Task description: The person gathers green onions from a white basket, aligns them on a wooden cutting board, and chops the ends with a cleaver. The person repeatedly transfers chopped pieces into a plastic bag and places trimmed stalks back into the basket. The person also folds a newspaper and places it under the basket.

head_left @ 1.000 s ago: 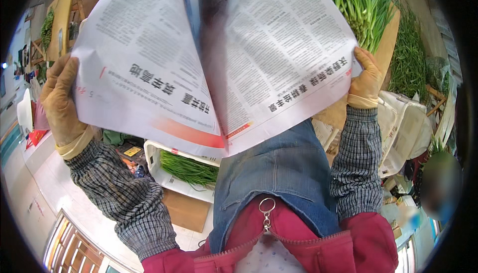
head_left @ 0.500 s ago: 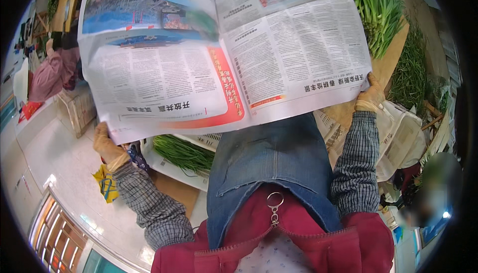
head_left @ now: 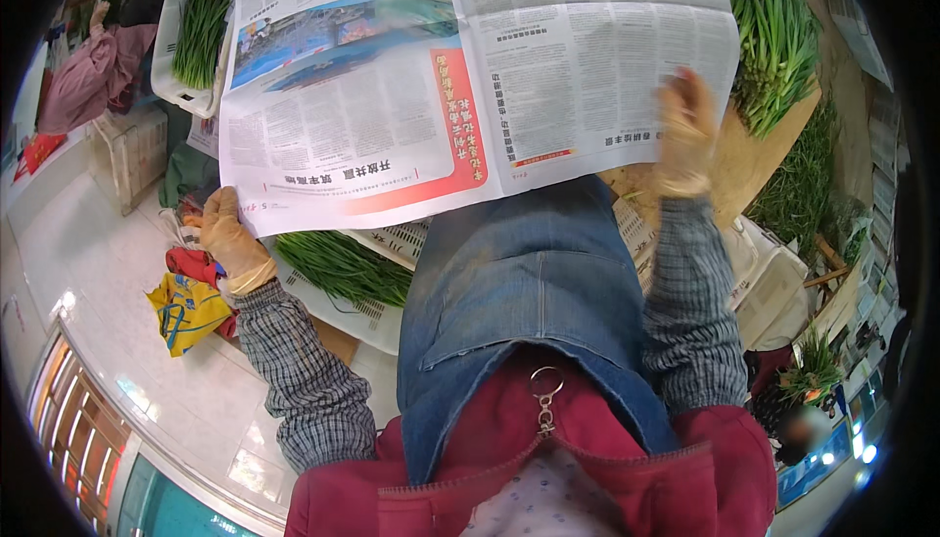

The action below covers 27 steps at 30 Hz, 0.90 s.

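Spread in front of me, a printed newspaper (head_left: pixel 578 77) shows pictures and a red curved band. Its near left corner is pinched in my left hand (head_left: pixel 237 241), which wears a thin, pale glove. My right hand (head_left: pixel 688 131), also gloved, is over the right page near its near edge; motion smears its fingers, so their grip cannot be made out. Long green stalks (head_left: pixel 338 268) lie in a white crate (head_left: pixel 343 314) below the sheet's near left edge. Another bundle of green stalks (head_left: pixel 769 38) rests beyond the sheet's right side on a brown board (head_left: pixel 759 160).
At the far left stands a white crate (head_left: pixel 184 93) of green stalks (head_left: pixel 211 23). A yellow bag (head_left: pixel 186 312) sits on the tiled floor (head_left: pixel 108 273) left of my forearm. Beyond it a person in a pink sleeve (head_left: pixel 98 77) is nearby. Loose greens (head_left: pixel 798 185) are heaped at right.
My right hand has left the newspaper's near right corner and moved left and up over the page. The sheet sits lower and farther right. My left hand keeps its corner, slightly higher and farther right.
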{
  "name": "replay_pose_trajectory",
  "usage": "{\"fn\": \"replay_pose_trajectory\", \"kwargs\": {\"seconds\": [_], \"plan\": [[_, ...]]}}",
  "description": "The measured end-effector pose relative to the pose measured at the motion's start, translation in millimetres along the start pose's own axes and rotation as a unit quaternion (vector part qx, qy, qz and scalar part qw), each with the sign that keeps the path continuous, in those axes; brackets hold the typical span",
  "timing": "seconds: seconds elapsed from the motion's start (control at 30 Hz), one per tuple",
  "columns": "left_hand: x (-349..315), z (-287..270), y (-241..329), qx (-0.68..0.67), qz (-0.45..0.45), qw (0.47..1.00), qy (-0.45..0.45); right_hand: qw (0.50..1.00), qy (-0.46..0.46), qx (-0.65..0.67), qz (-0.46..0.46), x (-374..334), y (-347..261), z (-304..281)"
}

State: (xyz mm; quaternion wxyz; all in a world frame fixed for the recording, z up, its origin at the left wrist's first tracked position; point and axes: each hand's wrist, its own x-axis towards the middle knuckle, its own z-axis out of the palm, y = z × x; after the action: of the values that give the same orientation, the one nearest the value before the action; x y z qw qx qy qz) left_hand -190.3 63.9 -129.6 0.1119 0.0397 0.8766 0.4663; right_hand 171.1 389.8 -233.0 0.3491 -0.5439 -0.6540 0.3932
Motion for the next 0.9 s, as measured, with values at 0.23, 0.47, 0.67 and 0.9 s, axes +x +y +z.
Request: {"fn": "replay_pose_trajectory", "kwargs": {"seconds": [0.23,0.47,0.67,0.9], "plan": [[-10.9,24.0,-6.0,-0.049,-0.037,0.998,-0.007,0.933,-0.273,-0.195,0.126,-31.4,-27.3,196.7],[-22.5,13.9,-45.7,-0.084,-0.086,0.993,0.001,0.885,-0.215,-0.408,0.054,-43.5,-35.9,241.1],[-28.5,11.6,-67.6,-0.097,-0.142,0.985,-0.019,0.954,-0.173,-0.246,-0.002,-17.0,-6.0,254.4],[-20.6,-19.1,-118.0,-0.089,-0.227,0.968,0.061,0.935,-0.229,-0.271,0.005,-10.1,-10.0,250.0]]}}
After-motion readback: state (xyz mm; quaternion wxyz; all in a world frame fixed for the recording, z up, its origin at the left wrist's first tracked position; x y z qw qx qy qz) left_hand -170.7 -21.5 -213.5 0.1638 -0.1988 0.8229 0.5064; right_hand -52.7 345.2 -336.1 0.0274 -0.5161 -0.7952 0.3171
